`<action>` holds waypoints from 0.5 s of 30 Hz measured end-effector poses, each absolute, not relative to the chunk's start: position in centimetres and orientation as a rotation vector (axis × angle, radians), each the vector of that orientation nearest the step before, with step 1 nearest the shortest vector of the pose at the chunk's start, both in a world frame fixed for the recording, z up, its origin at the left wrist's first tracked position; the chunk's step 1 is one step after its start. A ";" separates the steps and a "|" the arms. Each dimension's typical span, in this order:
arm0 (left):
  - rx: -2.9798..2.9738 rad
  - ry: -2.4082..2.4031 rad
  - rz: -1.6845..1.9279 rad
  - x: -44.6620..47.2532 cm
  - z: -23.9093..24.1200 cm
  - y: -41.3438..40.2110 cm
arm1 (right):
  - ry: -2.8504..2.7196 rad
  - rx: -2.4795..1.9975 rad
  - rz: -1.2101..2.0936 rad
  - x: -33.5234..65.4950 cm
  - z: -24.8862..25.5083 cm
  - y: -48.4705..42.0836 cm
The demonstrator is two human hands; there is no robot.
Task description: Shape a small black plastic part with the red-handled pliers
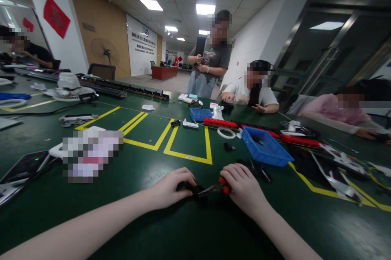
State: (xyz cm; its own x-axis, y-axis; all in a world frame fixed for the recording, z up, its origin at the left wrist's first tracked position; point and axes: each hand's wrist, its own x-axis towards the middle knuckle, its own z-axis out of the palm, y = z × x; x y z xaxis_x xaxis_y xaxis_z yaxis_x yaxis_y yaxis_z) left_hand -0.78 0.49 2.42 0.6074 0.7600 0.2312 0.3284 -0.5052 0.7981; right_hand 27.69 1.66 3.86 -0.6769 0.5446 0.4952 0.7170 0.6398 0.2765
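Gripping metal pliers with red handles (225, 186), the right hand (246, 188) has their tips right at a small black part (200, 193), which the left hand (172, 186) is pinching, near side of the green tabletop (171, 237). Farther right sits a rectangular blue plastic tray (270, 159), yellow tape outline (209, 146) left of it. Way back, someone in a grey T-shirt (214, 58) is standing.

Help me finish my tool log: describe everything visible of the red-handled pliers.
The pliers have slim, tapering metallic-grey jaws and red handles with dark portions, seemingly plastic-coated. The right hand grips the handles, hiding most of them. The jaws point toward the left hand, their tips at a small black part held there, above the green tabletop. Blur hides whether they are shut.
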 end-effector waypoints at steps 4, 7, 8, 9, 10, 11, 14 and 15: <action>2.146 0.893 0.707 -0.7 2.3 0.6 | -2.441 -1.086 -0.421 26.1 2.8 3.0; 2.168 0.883 0.703 -0.6 2.2 0.7 | -2.417 -1.139 -0.266 26.2 2.3 3.2; 2.171 0.875 0.705 -0.6 2.2 0.7 | -2.426 -1.151 -0.232 26.3 2.2 3.1; 2.172 0.869 0.705 -0.7 2.3 0.6 | -2.441 -1.159 -0.208 26.4 2.3 3.0; 2.171 0.865 0.699 -0.7 2.3 0.6 | -2.461 -1.167 -0.184 26.5 2.4 2.9; 2.167 0.865 0.690 -0.7 2.4 0.5 | -2.480 -1.175 -0.159 26.5 2.5 2.7; 2.149 0.874 0.637 -0.7 2.7 0.3 | -2.492 -1.192 -0.110 26.4 2.8 2.5; 2.146 0.878 0.618 -0.7 2.8 0.2 | -2.494 -1.191 -0.101 26.4 2.8 2.5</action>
